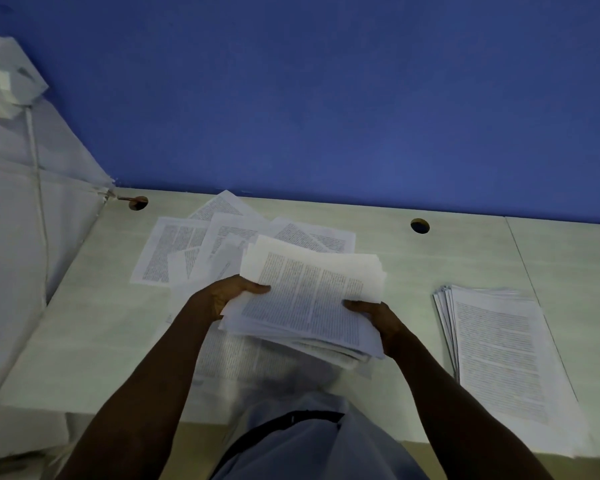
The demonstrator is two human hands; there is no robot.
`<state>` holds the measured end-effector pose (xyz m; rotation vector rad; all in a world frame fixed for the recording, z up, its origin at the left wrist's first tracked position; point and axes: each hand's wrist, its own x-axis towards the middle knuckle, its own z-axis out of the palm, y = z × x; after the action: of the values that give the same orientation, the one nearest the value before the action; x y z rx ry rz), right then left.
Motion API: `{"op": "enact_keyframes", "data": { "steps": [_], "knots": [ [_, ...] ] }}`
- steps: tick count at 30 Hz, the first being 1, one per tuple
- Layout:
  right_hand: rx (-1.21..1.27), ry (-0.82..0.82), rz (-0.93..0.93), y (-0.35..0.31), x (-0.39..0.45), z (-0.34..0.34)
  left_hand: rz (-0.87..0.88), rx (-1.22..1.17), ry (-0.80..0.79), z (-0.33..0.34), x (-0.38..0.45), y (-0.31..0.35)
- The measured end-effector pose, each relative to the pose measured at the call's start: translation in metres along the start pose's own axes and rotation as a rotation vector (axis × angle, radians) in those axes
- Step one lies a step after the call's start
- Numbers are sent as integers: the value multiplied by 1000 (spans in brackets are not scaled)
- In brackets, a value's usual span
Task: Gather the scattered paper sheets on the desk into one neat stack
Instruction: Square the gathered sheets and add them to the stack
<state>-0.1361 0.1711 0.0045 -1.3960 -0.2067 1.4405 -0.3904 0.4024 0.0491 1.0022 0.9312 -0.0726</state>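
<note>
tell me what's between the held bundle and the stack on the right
In the head view only bare desk lies between the held bundle and the stack; no loose sheet sits in that gap.

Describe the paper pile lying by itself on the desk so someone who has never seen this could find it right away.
Start at the pale desk below the blue wall and go to its right side. The separate pile lies flat there, right of the right hand. Unlike the held bundle and the scattered sheets, nobody touches it.
</note>
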Motion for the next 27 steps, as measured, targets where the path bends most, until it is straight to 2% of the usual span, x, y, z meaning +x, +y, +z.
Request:
{"op": "enact_keyframes", "data": {
  "steps": [2,4,6,7,9,11,12,14,17,19,22,23,25,27],
  "knots": [
    [59,89,-18,0,-1,-5,1,-265,-15,-1,-1,-2],
    [147,203,-37,4,1,-6,73,-504,-21,12,-1,-4],
    [215,183,-67,7,2,8,122,-577,-20,45,8,-8],
    [233,146,-77,7,2,18,145,-564,19,64,13,-11],
    [235,56,-83,7,-1,31,199,-498,205,88,24,-16],
    [241,5,-42,5,-7,24,227,-401,287,85,26,-13],
    [262,-3,-4,1,-12,14,226,-353,257,78,22,-8],
    [254,-51,26,-8,-20,-12,196,-229,99,56,13,0],
    [17,-153,61,-28,-29,-30,117,-90,-145,50,9,9],
    [-99,-273,66,-36,-30,-19,97,-149,-135,66,19,9],
    [-213,-282,53,-38,-33,-3,105,-303,112,85,37,-1],
    [-229,-274,43,-34,-35,-4,95,-341,141,89,41,-4],
    [-226,-224,30,-28,-39,-13,80,-346,91,96,43,-10],
    [-183,-131,22,-22,-41,-26,97,-199,24,108,44,-14]
  ]
}}
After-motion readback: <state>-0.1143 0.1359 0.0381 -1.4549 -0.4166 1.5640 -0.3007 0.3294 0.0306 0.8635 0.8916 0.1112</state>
